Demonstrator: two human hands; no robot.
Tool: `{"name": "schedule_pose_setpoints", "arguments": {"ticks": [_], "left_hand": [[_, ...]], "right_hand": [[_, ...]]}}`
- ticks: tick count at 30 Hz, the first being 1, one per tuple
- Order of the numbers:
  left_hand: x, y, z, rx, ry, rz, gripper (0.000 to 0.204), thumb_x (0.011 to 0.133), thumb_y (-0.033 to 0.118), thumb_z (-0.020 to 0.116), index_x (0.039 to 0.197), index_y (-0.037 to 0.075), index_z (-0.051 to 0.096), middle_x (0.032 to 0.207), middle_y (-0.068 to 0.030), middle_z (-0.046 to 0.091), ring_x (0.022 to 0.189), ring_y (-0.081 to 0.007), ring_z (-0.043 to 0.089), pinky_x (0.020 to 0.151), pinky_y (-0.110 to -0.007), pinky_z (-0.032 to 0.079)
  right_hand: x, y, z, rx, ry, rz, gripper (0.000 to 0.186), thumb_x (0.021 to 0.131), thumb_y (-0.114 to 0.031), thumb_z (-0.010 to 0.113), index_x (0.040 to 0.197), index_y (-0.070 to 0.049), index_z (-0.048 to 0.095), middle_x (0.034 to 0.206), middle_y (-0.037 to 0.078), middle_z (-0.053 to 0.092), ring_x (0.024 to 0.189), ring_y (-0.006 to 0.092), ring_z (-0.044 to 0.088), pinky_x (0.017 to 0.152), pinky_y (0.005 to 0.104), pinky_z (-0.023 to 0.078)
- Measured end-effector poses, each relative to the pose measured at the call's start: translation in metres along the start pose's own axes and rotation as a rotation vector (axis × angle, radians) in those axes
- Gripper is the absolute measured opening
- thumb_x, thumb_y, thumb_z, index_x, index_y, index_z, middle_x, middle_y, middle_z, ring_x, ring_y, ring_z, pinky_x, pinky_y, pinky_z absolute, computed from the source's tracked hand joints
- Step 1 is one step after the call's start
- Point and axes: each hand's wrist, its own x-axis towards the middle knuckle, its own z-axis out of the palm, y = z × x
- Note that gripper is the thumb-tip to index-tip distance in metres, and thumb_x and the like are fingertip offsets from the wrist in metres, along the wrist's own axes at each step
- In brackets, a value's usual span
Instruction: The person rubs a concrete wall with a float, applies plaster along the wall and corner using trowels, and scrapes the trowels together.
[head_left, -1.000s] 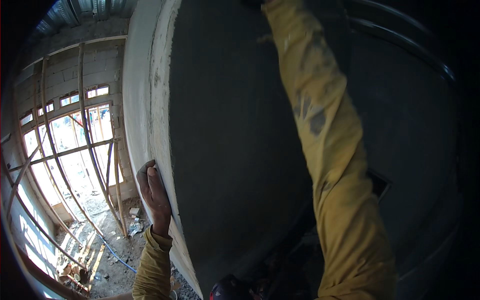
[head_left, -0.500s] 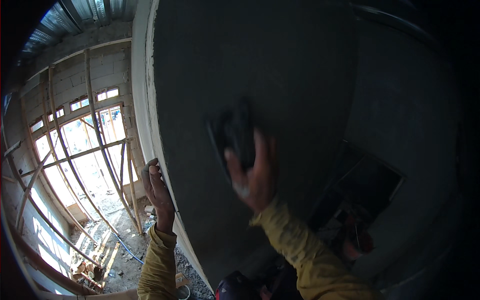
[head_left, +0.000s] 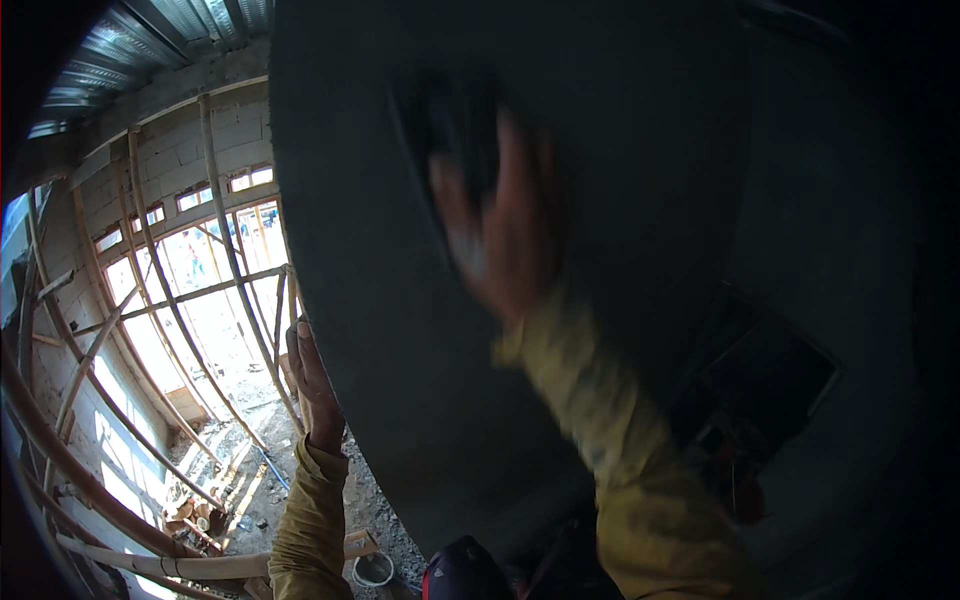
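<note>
My right hand (head_left: 510, 230), motion-blurred, grips a dark flat hand float (head_left: 435, 120) against the grey, freshly rendered wall (head_left: 620, 150) in front of me. My left hand (head_left: 310, 385) is on the wall's vertical edge at the left, its fingers pressed together around the corner and partly hidden. Both yellow sleeves reach up from the lower part of the picture.
Wooden poles (head_left: 170, 300) form scaffolding at the left, before a bright framed opening in a block wall. A corrugated metal sheet (head_left: 160, 40) is overhead. Below are rubble, a blue hose and a bucket (head_left: 372, 568). A dark square recess (head_left: 770, 360) shows at the lower right.
My right hand came down with the float from the top edge, then moved back up the wall. The view has shifted, hiding the pale edge strip. My left hand stays on the edge.
</note>
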Motion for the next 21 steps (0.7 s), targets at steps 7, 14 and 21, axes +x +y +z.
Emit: {"name": "schedule_pose_setpoints", "arguments": {"ticks": [7,14,21], "left_hand": [[0.007,-0.062,-0.049,0.669,-0.117,0.669,0.054,0.1,0.036,0.046,0.139,-0.002,0.038,0.111,-0.0185,0.056,0.1,-0.0312,0.058,0.082,-0.037,0.048],[0.007,-0.113,-0.079,0.546,-0.177,0.462,0.061,0.098,0.035,0.05,0.141,-0.005,0.034,0.134,-0.0237,0.049,0.122,-0.0385,0.051,0.099,-0.045,0.044],[0.008,-0.065,-0.055,0.825,-0.059,0.926,0.054,0.097,0.03,0.053,0.136,-0.006,0.042,0.129,-0.0228,0.053,0.116,-0.0395,0.055,0.097,-0.045,0.045]], "right_hand": [[-0.216,0.014,-0.059,0.071,-0.35,0.156,0.059,0.082,-0.031,0.071,0.129,-0.002,0.049,0.101,0.017,0.054,0.086,0.033,0.054,0.077,0.0453,0.041],[-0.156,0.02,-0.058,0.089,-0.333,0.01,0.057,0.079,-0.028,0.073,0.126,-0.002,0.051,0.097,0.015,0.055,0.085,0.0311,0.055,0.076,0.0448,0.04],[0.07,0.032,0.011,0.205,0.059,-0.099,0.048,0.081,-0.035,0.072,0.114,-0.003,0.057,0.107,0.023,0.06,0.091,0.0381,0.061,0.074,0.0467,0.051]]}}
